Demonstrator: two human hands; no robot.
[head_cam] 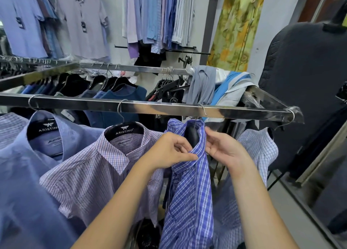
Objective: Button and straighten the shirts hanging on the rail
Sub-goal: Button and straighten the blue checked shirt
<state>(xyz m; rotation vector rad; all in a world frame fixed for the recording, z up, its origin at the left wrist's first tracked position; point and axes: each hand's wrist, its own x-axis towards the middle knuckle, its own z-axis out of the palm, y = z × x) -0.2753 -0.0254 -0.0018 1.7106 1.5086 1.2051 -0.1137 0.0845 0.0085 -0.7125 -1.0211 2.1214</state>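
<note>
Nearest the lens, I see the person's left hand pinching the front edge of a collar between thumb and forefinger, the other fingers curled. Just beside it, the right hand holds the collar's opposite side, thumb and bent fingers pressed against the cloth. The collar belongs to a blue checked shirt that hangs on a black hanger from the steel rail crossing the middle of my view. The shirt hangs narrow and bunched, its front drooping straight down between the two arms. To its left on the same rail hang a lilac checked shirt and then a plain blue shirt, both on hangers marked ARISTINO. To its right hangs a pale checked shirt, partly hidden by the right wrist. Further rails of shirts fill the wall behind.
</note>
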